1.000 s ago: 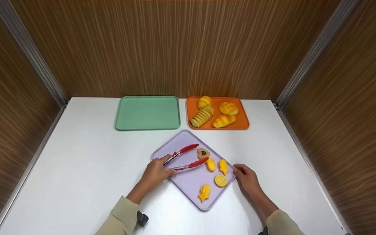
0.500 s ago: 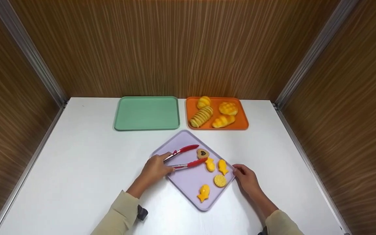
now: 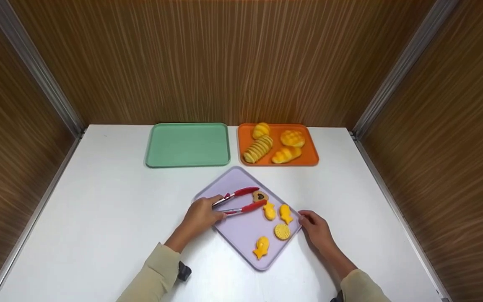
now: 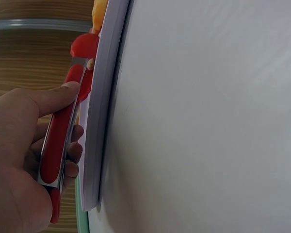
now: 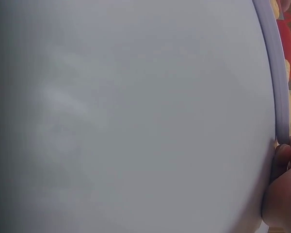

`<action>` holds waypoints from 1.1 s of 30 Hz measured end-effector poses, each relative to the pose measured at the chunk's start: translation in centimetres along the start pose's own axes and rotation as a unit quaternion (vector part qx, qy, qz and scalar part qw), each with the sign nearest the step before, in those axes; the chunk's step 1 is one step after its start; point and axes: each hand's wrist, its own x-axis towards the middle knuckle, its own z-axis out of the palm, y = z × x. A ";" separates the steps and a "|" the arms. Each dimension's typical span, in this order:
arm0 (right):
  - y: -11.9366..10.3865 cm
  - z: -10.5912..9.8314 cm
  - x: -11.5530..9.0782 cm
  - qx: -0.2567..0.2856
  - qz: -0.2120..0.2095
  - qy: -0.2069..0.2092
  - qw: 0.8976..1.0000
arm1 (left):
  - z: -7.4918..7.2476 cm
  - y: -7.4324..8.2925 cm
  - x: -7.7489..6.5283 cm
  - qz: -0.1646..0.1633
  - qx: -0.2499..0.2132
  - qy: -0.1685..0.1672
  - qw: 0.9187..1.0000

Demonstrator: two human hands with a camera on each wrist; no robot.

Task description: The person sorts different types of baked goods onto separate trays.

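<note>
My left hand (image 3: 201, 217) grips red-and-silver tongs (image 3: 234, 211) by the handles, fingers curled round them. The red tips stand apart, on either side of a heart-shaped cookie (image 3: 260, 196) with a dark centre. That cookie lies on a lavender tray (image 3: 241, 239), turned with one corner toward me. Also on the tray are several yellow fish-shaped pieces (image 3: 261, 247) and a round yellow biscuit (image 3: 282, 231). At the tray's right corner my right hand (image 3: 318, 230) pinches the rim; the right wrist view shows the thumb (image 5: 282, 158) against it.
Behind the lavender tray stands a bare green tray (image 3: 188, 144) at the left. To its right, an orange tray (image 3: 311, 157) holds several breads (image 3: 259, 149). Wood-grain panels (image 3: 208, 63) enclose the white table (image 3: 99, 209) at the back and sides.
The tong tips have come a little closer together around the heart-shaped cookie, the far tip shifting slightly right and toward me. My right hand stays at the tray corner.
</note>
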 end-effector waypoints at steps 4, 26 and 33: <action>-0.1 0.1 0.0 -0.003 -0.004 0.000 1.000 | 0.0 0.0 -0.2 -0.018 -0.014 -0.002 1.000; 0.1 0.0 -0.1 -0.011 -0.004 -0.005 1.000 | -3.5 -1.7 -0.5 -0.093 -0.036 0.070 0.993; 0.1 0.2 0.0 -0.008 0.002 -0.009 1.000 | -4.4 -2.7 0.3 -0.108 -0.046 0.085 0.989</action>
